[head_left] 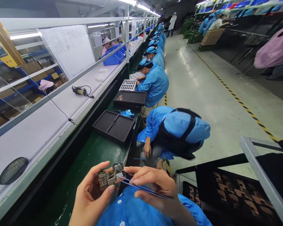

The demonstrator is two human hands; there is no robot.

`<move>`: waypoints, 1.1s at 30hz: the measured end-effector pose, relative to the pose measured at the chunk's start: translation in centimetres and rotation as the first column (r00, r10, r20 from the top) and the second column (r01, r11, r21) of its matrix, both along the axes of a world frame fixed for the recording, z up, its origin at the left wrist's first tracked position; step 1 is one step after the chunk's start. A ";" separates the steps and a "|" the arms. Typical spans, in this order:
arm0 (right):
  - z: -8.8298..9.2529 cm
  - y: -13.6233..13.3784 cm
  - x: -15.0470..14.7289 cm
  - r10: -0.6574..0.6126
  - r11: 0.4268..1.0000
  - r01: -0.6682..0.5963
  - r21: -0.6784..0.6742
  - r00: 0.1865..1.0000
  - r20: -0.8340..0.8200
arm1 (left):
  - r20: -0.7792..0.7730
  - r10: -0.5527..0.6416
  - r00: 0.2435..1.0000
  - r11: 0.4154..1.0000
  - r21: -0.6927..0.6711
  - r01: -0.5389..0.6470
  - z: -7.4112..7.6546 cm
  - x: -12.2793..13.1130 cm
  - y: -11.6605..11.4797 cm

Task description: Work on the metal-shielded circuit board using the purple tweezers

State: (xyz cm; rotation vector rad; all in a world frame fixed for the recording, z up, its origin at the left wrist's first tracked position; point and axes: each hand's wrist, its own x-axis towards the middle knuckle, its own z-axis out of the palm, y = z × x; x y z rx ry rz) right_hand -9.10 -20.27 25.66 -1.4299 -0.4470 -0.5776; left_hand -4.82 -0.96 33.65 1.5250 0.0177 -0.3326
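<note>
My left hand (91, 191) grips a small circuit board (108, 179) by its edge, between thumb and fingers. Silvery metal shields cover much of the board. In my right hand (155, 185) is a pair of tweezers (143, 187), its tips at the right part of the board. A small pale piece seems to lie at those tips, too small to name. The right fingertips come close to the board's right edge; I cannot tell whether they touch it. Both hands are above my lap, beside the green work surface (85, 160).
A black tray (108, 125) with a divider lies ahead, a blue packet (126, 113) behind it. A co-worker in a blue cap (181, 124) bends down close at my right. Racked trays of copper-coloured boards (242, 191) stand at lower right. A round speaker-like grille (13, 171) sits left.
</note>
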 end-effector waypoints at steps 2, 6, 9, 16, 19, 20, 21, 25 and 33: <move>0.0 -0.4 0.4 0.022 1.000 -0.022 0.000 1.000 0.001 | 0.014 -0.052 0.999 0.998 0.047 0.052 0.4 0.3 0.2; 0.0 -1.1 1.2 0.056 0.998 -0.057 0.028 0.998 0.033 | -0.014 -0.175 0.985 0.982 0.065 0.175 0.6 1.1 0.4; -0.1 -1.8 1.6 0.060 0.997 -0.062 0.047 0.998 0.027 | -0.041 -0.245 0.969 0.968 0.049 0.246 0.3 2.0 0.5; -0.3 -3.4 2.4 0.129 0.989 -0.125 0.075 0.990 -0.061 | -0.078 -0.354 0.932 0.933 0.035 0.357 -0.8 3.5 0.5; -0.1 -3.9 2.9 0.146 0.984 -0.139 0.109 0.988 -0.054 | -0.098 -0.364 0.926 0.930 0.013 0.367 -0.8 3.7 0.0; -0.1 -4.0 3.1 0.155 0.982 -0.148 0.115 0.987 -0.052 | -0.095 -0.365 0.926 0.930 0.007 0.367 -0.7 3.8 -0.2; 0.0 -4.2 3.2 0.161 0.981 -0.155 0.117 0.986 -0.050 | -0.089 -0.361 0.928 0.932 0.003 0.363 -0.6 3.9 -0.4; 0.0 -4.8 3.8 0.164 0.980 -0.155 0.123 0.984 -0.064 | -0.088 -0.342 0.935 0.938 0.023 0.346 0.1 4.4 -1.5; -0.5 -6.1 4.6 0.143 0.988 -0.138 0.065 0.987 -0.076 | -0.065 -0.337 0.939 0.934 0.103 0.342 -0.5 5.1 -2.1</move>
